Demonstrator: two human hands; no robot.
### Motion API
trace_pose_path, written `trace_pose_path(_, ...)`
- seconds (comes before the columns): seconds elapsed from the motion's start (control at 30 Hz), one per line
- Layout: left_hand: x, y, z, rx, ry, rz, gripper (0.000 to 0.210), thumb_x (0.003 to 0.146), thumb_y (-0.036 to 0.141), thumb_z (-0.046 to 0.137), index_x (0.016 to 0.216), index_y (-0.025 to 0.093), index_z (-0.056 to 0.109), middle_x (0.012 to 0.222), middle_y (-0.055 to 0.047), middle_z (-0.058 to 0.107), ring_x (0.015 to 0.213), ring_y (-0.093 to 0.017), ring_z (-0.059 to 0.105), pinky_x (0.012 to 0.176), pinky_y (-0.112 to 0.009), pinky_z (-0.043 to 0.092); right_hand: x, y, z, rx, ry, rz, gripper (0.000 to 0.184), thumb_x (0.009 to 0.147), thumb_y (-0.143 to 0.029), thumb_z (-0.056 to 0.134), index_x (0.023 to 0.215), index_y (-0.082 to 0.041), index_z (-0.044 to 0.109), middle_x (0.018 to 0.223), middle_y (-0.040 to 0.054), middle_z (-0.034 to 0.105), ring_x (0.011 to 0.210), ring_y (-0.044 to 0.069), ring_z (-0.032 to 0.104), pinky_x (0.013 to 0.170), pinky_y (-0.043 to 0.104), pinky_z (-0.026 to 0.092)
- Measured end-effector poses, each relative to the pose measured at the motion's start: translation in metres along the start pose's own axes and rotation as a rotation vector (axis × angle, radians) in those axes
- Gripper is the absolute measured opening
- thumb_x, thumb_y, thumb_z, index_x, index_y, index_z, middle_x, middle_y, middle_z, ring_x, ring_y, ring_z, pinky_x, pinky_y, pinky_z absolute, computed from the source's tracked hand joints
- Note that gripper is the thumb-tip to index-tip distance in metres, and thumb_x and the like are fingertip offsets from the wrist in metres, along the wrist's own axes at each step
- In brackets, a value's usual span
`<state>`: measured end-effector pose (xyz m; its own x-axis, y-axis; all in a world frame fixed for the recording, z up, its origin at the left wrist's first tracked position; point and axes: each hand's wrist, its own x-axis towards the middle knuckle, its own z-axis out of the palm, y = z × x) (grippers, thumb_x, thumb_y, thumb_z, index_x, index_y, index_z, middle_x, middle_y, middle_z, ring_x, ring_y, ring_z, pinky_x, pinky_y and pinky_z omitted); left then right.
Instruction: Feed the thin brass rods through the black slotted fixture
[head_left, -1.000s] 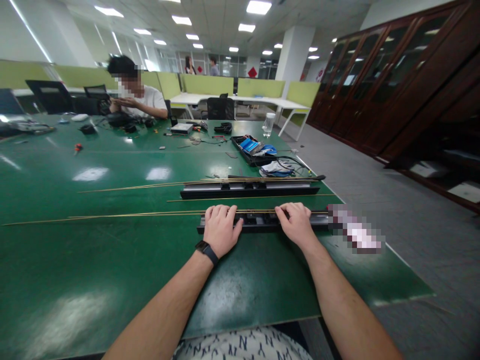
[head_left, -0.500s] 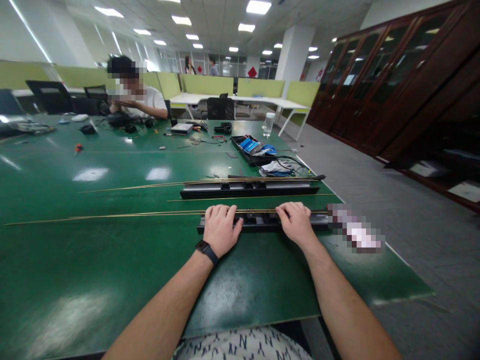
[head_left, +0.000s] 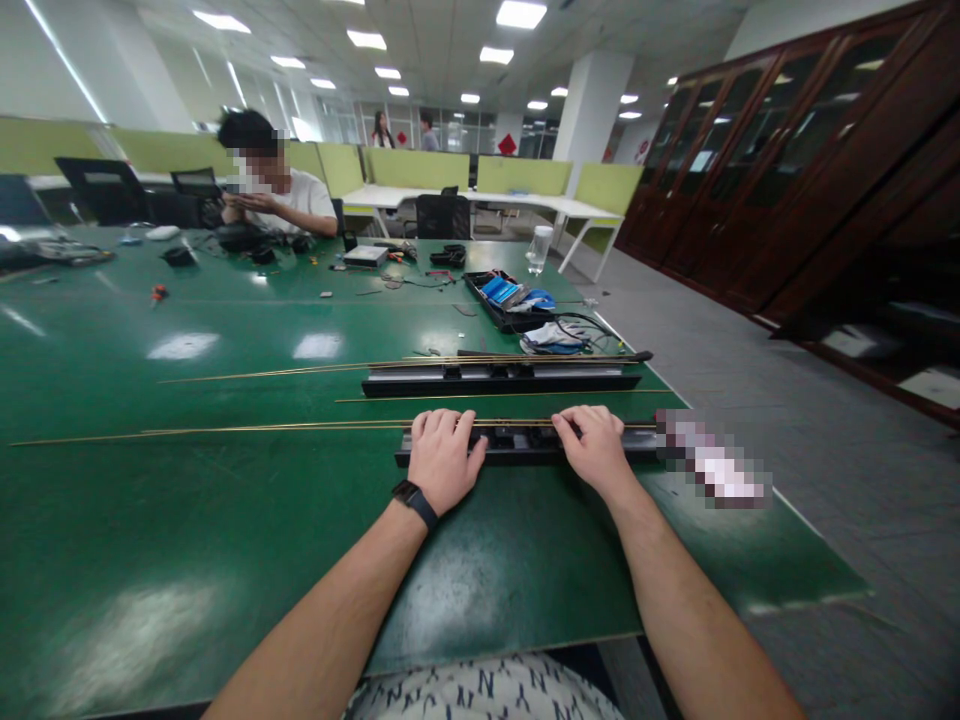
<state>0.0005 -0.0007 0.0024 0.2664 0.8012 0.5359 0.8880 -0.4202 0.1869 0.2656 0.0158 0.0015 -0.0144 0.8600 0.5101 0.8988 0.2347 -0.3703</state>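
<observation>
Left hand (head_left: 442, 455) drapes over the black rail (head_left: 525, 457), grip unclear; right hand (head_left: 595, 447) pinches golden rods (head_left: 330, 427) atop it.

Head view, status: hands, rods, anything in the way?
Left hand over near rail, left of middle. Right hand at rods along its top, grip unclear. Rods reach past rail's left end. Pixelated item by right end, clear of hands.

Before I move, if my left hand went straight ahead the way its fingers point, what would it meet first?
Probably the single thin rod lying just beyond your left hand, before the far black rail, though depth and height are hard to judge.
</observation>
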Motion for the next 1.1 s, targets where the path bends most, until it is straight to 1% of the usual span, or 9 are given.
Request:
trace_pose_path(0.3,0.0,-0.0002,-0.0002,0.006,-0.005,0.0,0.035,0.099,0.041,0.053,0.127,0.021,0.061,0.113,-0.011,0.069,0.114,-0.029,0.058,0.105,-0.049,0.035,0.0004,-0.0015,-0.0001,0.003,-0.008,0.008,0.027,0.099,-0.038,0.049,0.081,-0.023,0.064,0.089,0.0052,0.072,0.096,0.024,0.055,0.091,0.042,0.03)
trace_pose_path(0.6,-0.0006,-0.0005,0.0017,-0.002,-0.002,-0.01,0.035,0.098,0.04,0.053,0.127,0.023,0.062,0.114,-0.012,0.069,0.114,-0.03,0.057,0.106,-0.051,0.035,-0.0007,0.0015,0.0013,-0.011,-0.002,0.012,0.028,0.098,-0.043,0.052,0.083,-0.024,0.066,0.09,0.0037,0.073,0.098,0.024,0.056,0.092,0.042,0.03)
trace_pose_path(0.97,-0.0004,0.0003,-0.0001,0.008,-0.002,-0.003,0.035,0.099,0.041,0.053,0.126,0.021,0.062,0.113,-0.011,0.068,0.114,-0.029,0.058,0.105,-0.049,0.035,0.0003,0.0014,0.0008,0.008,-0.007,0.002,0.028,0.099,-0.039,0.05,0.082,-0.024,0.065,0.09,0.004,0.072,0.097,0.023,0.055,0.092,0.041,0.03)
trace_pose_path(1.1,-0.0002,0.0004,-0.0003,0.004,-0.004,-0.004,0.034,0.099,0.04,0.053,0.126,0.023,0.062,0.113,-0.011,0.069,0.114,-0.029,0.058,0.105,-0.049,0.035,0.0006,0.0011,0.0003,0.006,-0.005,0.006,0.028,0.099,-0.039,0.05,0.081,-0.024,0.064,0.09,0.004,0.072,0.097,0.023,0.056,0.092,0.041,0.03)
